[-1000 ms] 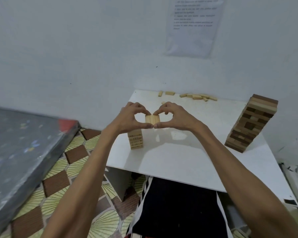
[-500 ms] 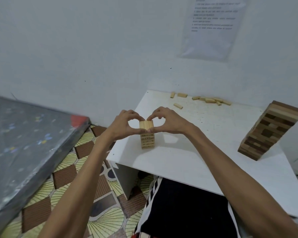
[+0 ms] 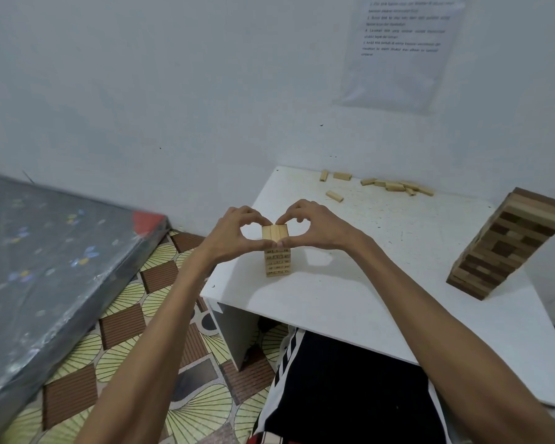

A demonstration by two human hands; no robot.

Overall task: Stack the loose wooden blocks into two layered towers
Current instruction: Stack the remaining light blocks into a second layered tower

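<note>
Both hands are closed in a pinch on a layer of three pale wooden blocks (image 3: 275, 233), the left hand (image 3: 234, 235) and the right hand (image 3: 314, 229) mirroring each other. Each has its thumb at the near edge and its forefinger curled over the far edge. The layer sits at the top of a short pale wooden tower (image 3: 277, 264) that stands near the front left corner of the white bench (image 3: 366, 290). Whether its full weight is already down I cannot tell. The step in hand looks like seating and squaring this layer. To do it well, press the three blocks tight together so no gap opens, and line their outer faces flush with the course beneath. Then ease both pinches off evenly and draw the fingers outward rather than upward, so nothing is dragged along. More loose pale wooden blocks (image 3: 394, 186) lie along the far edge. A tall tower of dark and light wood (image 3: 507, 248) stands well apart on the right, so there is room to work.
</note>
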